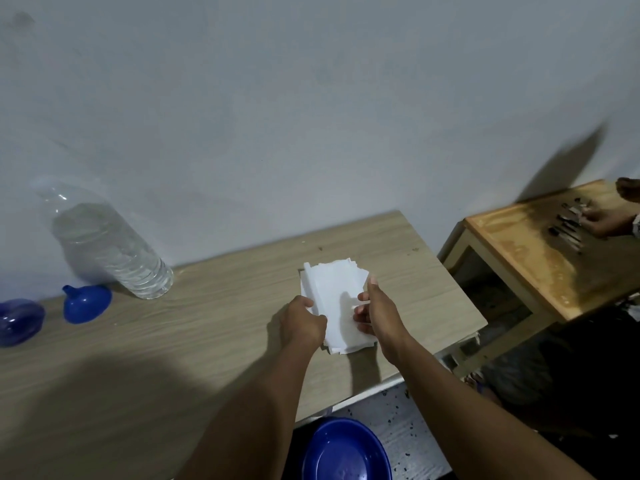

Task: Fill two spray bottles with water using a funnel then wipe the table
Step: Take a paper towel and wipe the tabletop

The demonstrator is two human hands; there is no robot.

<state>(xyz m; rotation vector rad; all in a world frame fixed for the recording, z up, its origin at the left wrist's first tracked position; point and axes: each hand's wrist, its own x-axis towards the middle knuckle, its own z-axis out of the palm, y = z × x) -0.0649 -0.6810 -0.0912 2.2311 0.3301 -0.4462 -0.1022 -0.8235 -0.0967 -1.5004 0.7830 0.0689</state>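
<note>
A stack of white tissue sheets (334, 292) lies on the light wooden table (207, 327) near its right end. My left hand (303, 322) grips the stack's left edge. My right hand (375, 311) pinches its right edge, thumb on top. A large clear water bottle (110, 242) stands at the back left by the wall. A blue funnel (86, 303) rests on the table in front of it. At the far left edge a translucent blue bottle (19, 320) shows only in part.
A blue plastic basin (346, 452) sits on the floor below the table's front edge. To the right stands a lower orange-brown table (519, 251) with small dark items (568, 226), where another person's hands (609, 220) work. A grey wall runs behind.
</note>
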